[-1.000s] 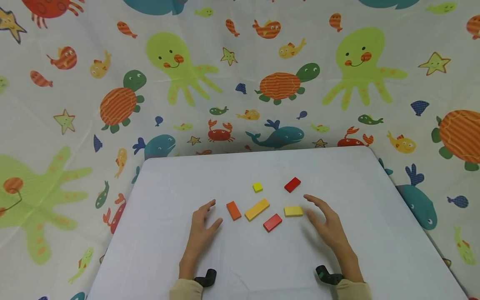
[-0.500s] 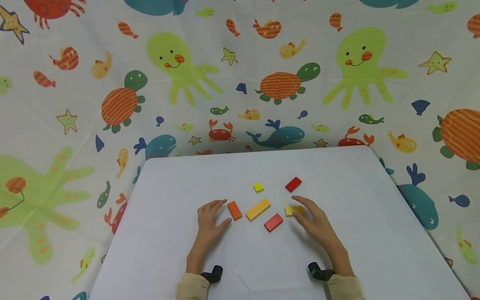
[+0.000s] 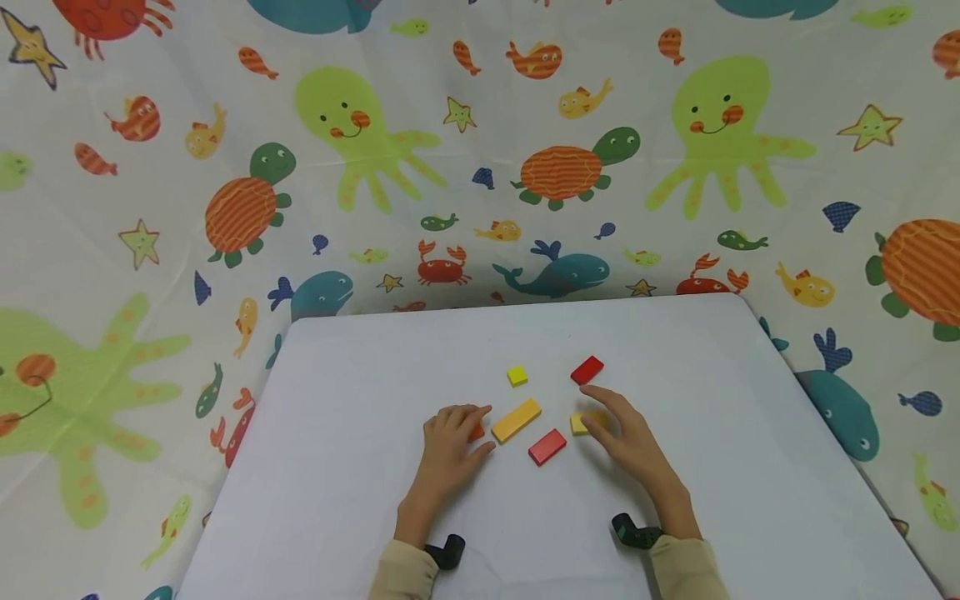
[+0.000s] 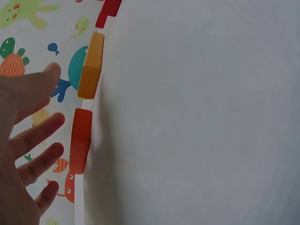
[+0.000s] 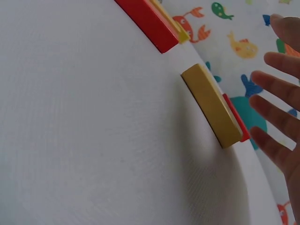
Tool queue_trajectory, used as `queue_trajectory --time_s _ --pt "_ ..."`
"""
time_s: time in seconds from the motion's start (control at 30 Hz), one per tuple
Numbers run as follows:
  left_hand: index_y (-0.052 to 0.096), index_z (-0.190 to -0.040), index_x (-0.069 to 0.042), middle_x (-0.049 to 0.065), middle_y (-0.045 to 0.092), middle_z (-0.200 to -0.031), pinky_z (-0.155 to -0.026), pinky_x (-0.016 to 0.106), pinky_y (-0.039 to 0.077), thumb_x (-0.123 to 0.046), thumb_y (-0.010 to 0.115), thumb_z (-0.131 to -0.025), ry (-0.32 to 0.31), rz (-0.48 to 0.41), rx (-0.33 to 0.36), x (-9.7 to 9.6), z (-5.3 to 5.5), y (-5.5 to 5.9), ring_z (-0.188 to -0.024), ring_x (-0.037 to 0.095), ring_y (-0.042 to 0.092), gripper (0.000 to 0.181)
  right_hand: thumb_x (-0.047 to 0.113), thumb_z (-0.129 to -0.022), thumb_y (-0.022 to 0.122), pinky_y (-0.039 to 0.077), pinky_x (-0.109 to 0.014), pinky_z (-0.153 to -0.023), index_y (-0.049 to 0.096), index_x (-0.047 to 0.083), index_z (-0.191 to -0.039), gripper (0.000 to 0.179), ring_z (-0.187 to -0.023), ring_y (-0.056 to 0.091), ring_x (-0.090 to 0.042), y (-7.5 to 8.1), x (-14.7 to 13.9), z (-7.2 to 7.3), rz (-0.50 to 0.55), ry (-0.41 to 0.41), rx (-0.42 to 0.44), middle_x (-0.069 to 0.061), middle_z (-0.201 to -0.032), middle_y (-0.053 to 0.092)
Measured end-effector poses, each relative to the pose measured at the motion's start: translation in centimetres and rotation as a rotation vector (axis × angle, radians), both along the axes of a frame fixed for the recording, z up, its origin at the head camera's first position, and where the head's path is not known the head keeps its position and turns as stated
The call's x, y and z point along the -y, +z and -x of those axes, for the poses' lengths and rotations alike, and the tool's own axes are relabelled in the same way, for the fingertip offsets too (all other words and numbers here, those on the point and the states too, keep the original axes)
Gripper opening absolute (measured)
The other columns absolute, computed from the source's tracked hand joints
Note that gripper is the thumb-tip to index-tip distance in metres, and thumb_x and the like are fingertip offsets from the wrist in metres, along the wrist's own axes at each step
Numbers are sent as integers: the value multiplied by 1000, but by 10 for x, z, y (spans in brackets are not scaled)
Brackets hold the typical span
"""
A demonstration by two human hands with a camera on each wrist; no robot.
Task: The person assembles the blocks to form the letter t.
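My left hand (image 3: 444, 454) hovers over the orange block (image 3: 477, 432) and hides much of it in the head view. In the left wrist view its spread fingers stand apart from that block (image 4: 80, 140). My right hand (image 3: 636, 446) is above the pale yellow block (image 3: 580, 424), partly covering it. The right wrist view has the fingers relaxed and separated, with a gap to the yellow block (image 5: 212, 105). Between the hands lie a long yellow-orange block (image 3: 516, 421) and a light red block (image 3: 547, 447).
Farther back on the white table (image 3: 337, 367) are a small bright yellow block (image 3: 517, 377) and a darker red block (image 3: 587, 370). A cloth (image 3: 480, 242) printed with sea animals hangs behind and beside the table.
My left hand has moved right, from beside the orange block to over it. My right hand has come left over the pale yellow block. The blocks have stayed in place.
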State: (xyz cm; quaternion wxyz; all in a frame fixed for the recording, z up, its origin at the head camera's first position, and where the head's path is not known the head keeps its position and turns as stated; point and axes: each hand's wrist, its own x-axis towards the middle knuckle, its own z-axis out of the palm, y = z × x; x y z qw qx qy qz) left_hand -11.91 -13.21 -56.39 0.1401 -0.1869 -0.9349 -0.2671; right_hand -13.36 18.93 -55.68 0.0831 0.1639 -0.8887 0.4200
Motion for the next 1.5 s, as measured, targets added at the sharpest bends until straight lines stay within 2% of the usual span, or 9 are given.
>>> queue_trajectory --time_s 0.03,0.07,0.23,0.3,0.43,0.7,1.0,1.23,1.5 --pt "65 -140 -19 5 67 -126 -98 55 41 -28 85 -87 -9 17 -8 -2 0 1 -122 30 56 57 14 -97 74 43 -58 -114 56 16 -148 55 -143 51 -30 0 0 2 0 -3 -6 -7 -149 60" --pt "64 -140 -18 5 66 -127 -98 54 41 -29 84 -89 -16 36 -17 -4 0 1 -122 29 57 57 14 -97 74 43 -51 -117 57 15 -148 54 -143 51 -30 0 -1 4 7 -5 -13 -7 -149 60" --pt "62 -143 -18 4 65 -128 -101 49 45 -28 80 -92 -35 91 4 -18 2 7 -121 26 60 55 16 -99 71 41 -53 -118 57 12 -147 50 -143 49 -33 -1 -4 16 42 -14 -15 -10 -149 60" --pt "61 -144 -18 4 65 -129 -102 47 49 -27 80 -93 -43 87 30 -23 3 9 -120 26 61 55 14 -99 70 39 -61 -115 57 11 -147 49 -143 48 -36 -2 -5 20 49 -18 -19 -13 -149 59" --pt "60 -145 -17 3 64 -131 -101 40 55 -25 78 -95 -52 75 73 -33 5 8 -118 23 61 54 8 -98 70 39 -62 -115 57 5 -146 50 -142 48 -39 -8 -5 28 42 -24 -53 -18 -149 58" --pt "57 -148 -20 1 60 -140 -106 36 55 -29 70 -101 -20 107 212 -51 9 8 -125 19 57 49 6 -99 67 32 -69 -120 51 5 -151 55 -148 40 -44 -15 -12 46 51 -16 29 -22 -157 48" --pt "59 -146 -17 1 61 -139 -107 36 54 -26 68 -102 13 115 230 -58 17 8 -125 19 57 46 1 -100 61 27 -67 -123 49 6 -153 55 -153 34 -43 -16 -17 66 10 22 55 -19 -164 41" --pt "60 -146 -15 1 62 -137 -106 35 54 -25 66 -103 11 81 258 -59 20 6 -123 18 57 45 -2 -100 59 30 -69 -121 53 8 -151 53 -148 38 -45 -23 -16 71 -47 42 33 -19 -162 45" --pt "59 -147 -17 2 62 -137 -103 35 55 -28 69 -102 58 27 312 -65 20 6 -120 18 57 48 0 -100 60 34 -70 -117 58 8 -147 48 -144 43 -44 -26 -15 71 -105 16 24 -17 -158 50"
